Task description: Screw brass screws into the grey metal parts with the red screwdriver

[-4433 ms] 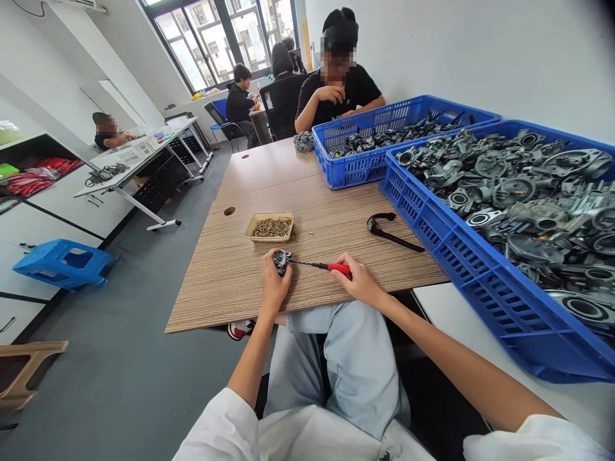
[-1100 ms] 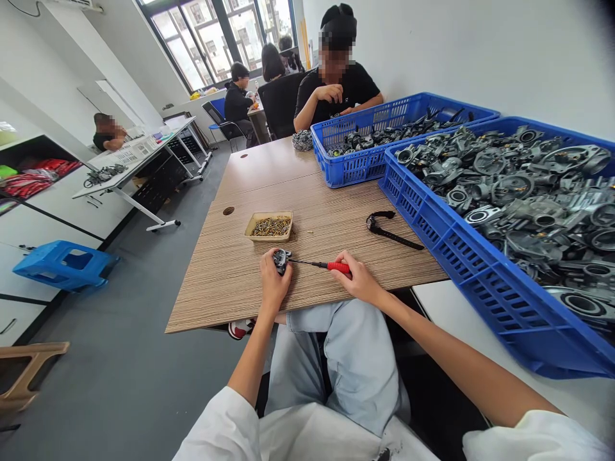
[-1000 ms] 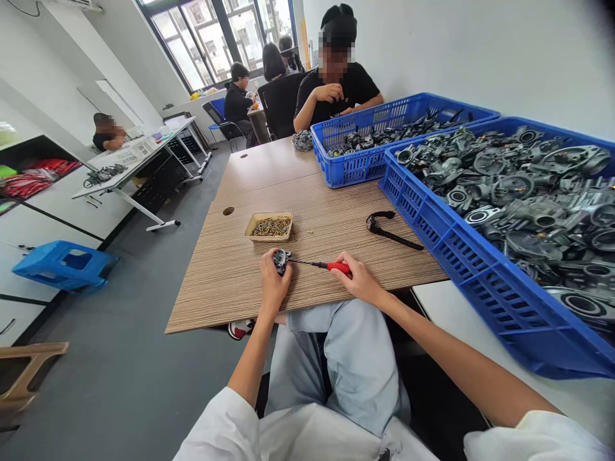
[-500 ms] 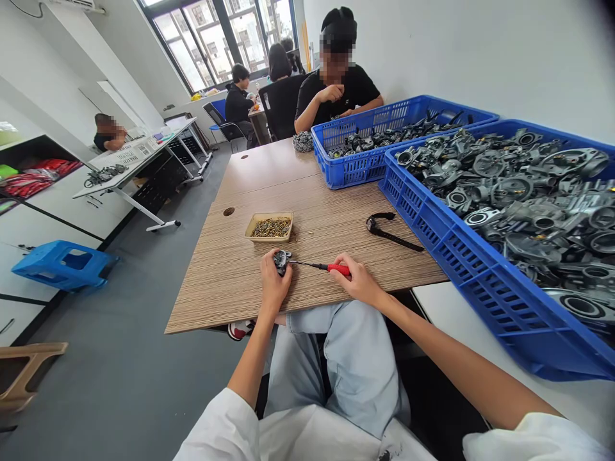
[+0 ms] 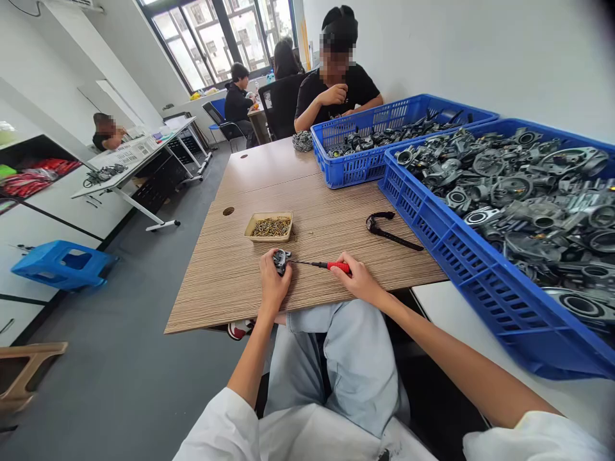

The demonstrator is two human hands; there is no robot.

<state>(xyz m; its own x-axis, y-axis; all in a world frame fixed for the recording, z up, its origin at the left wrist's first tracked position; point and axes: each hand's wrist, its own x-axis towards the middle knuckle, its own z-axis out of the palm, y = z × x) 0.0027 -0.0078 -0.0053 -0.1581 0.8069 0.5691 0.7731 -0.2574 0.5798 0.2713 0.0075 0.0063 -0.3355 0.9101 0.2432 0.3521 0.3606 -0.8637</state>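
Observation:
My left hand [image 5: 273, 282] is wrapped round a small grey metal part [image 5: 281, 258] above the near part of the wooden table. In my right hand [image 5: 356, 276] is the red handle of a screwdriver [image 5: 339, 266], held level. Its thin dark shaft points left, and the tip meets the right side of the metal part; the exact contact point is too small to make out. Just beyond my left hand stands a cream tray [image 5: 247, 234] of small brass-coloured pieces, with one loose piece [image 5: 311, 232] to its right.
A black wristwatch [image 5: 394, 238] lies on the table [image 5: 206, 282] at the right. Two blue crates [image 5: 432, 237] [image 5: 346, 171] of metal parts stand beyond it. Across the table sits a person [image 5: 307, 105] in black, near a grey bundle [image 5: 302, 141].
Both hands keep nearly the same place and hold. The person across the table has slightly shifted the raised hand, and a dark-haired person in the background has moved a little.

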